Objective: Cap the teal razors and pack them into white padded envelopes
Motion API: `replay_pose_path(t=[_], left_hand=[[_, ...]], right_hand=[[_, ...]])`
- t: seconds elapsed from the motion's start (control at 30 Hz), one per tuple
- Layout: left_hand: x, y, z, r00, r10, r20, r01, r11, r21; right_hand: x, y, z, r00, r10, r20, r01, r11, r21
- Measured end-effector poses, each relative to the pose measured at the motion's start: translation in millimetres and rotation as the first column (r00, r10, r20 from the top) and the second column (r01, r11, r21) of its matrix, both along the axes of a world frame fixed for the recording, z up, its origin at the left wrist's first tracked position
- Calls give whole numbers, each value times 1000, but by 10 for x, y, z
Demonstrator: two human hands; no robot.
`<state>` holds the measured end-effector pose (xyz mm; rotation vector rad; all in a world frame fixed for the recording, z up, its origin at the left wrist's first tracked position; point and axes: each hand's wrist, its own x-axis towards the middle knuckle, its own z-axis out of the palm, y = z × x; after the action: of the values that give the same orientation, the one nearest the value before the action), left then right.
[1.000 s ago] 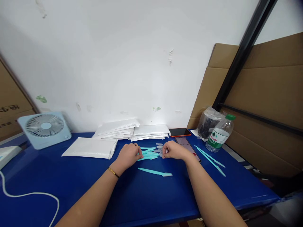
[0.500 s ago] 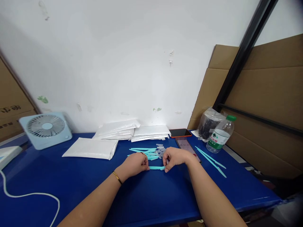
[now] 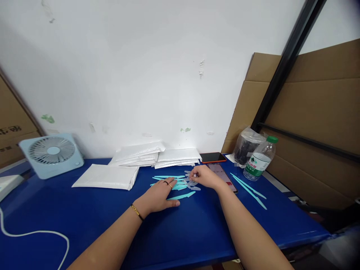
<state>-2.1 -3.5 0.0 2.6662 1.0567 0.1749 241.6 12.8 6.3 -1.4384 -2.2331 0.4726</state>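
Evidently, sorting through small pieces is the step in hand. The left hand lies spread and relaxed, its fingers across a loose heap of slim turquoise plastic sticks in the middle of the desk. Its thumb points away from the fingers, beside a single turquoise stick lying slightly apart on the near side; no firm grasp shows. The right hand has its fingertips drawn together over a scatter of small translucent plastic slips, right next to the heap; whether one is pinched between them I cannot tell. Lifting a single slip would, I judge, call for a light fingertip pinch, since the pieces are thin, flat and overlapping.

The sticks look smooth and stiff, tapering towards one end, with a broader, blade-like shape at the other. The slips are elongated, rounded and cloudy-clear, showing blue through them. Beneath everything, the desk has a slightly shiny deep blue surface. Two more turquoise sticks make a narrow V near a clear plastic bottle with a green cap, while a crinkled white flat packet lies to the left.
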Motion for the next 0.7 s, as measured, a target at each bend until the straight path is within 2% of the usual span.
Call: replay_pose_path(t=[0.07, 0.13, 0.33, 0.43, 0.53, 0.7], left_hand=[[-6, -30, -4, 1000, -11, -20, 10, 1000, -21], [-23, -53, 3, 999, -28, -17, 28, 999, -24], [-55, -86, 70, 997, -67, 23, 68, 997, -39], [-60, 39, 46, 993, 27, 113, -32, 999, 38], [-74, 264, -65, 971, 149, 188, -177, 973, 145], [-107, 537, -250, 953, 231, 195, -262, 953, 154]], right_hand=[[-70, -10, -35, 1000, 26, 7, -27, 1000, 17], [-107, -17, -70, 998, 67, 18, -67, 998, -21], [-59, 7, -126, 991, 103, 83, -101, 995, -26], [-20, 20, -104, 996, 87, 27, -88, 996, 28], [3, 23, -75, 997, 34, -74, -31, 999, 37], [27, 35, -86, 986, -20, -168, 14, 999, -37]])
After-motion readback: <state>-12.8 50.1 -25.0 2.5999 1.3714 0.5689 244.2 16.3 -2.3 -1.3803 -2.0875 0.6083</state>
